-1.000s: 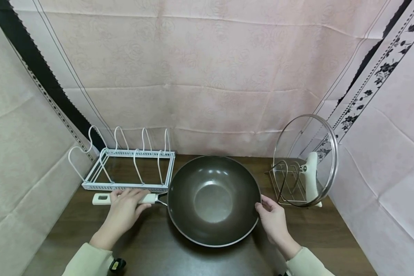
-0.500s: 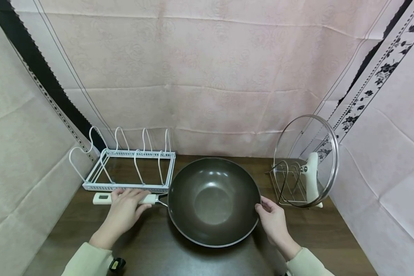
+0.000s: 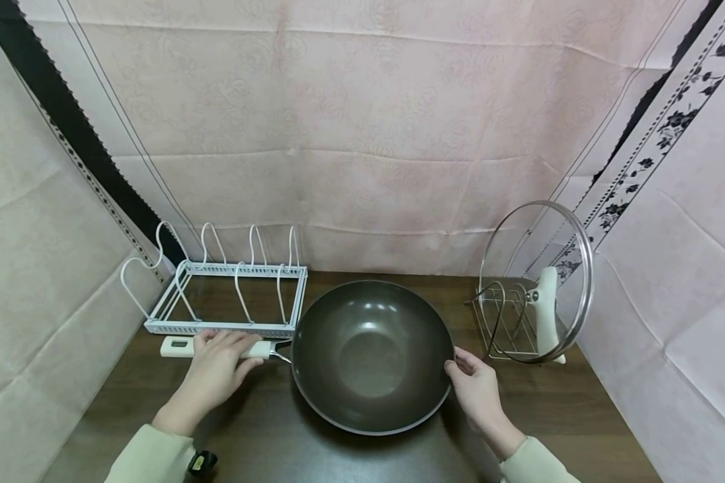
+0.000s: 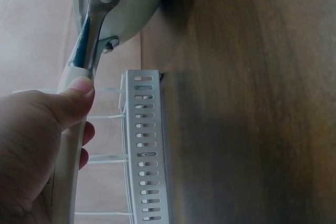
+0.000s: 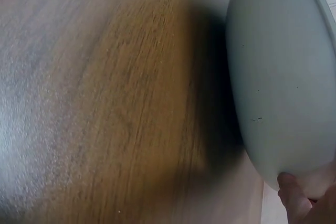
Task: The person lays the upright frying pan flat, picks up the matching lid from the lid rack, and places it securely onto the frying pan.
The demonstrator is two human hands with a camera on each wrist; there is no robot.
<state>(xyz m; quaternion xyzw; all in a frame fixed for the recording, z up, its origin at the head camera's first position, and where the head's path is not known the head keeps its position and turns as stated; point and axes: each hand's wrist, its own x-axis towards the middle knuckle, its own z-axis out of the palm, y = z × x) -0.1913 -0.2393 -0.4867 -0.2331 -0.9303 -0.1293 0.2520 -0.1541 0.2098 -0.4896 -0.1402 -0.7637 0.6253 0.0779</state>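
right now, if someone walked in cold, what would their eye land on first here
Probably the big dark wok in the middle, its white handle in the left grip and its opposite side in the right grip. Next, perhaps, the glass lid on edge in a wire rack at right, then the white rack at left.

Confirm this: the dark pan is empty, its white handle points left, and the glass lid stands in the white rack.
Not the white rack: the head view shows the glass lid standing in the metal wire rack, right of the dark pan. The rest stands.
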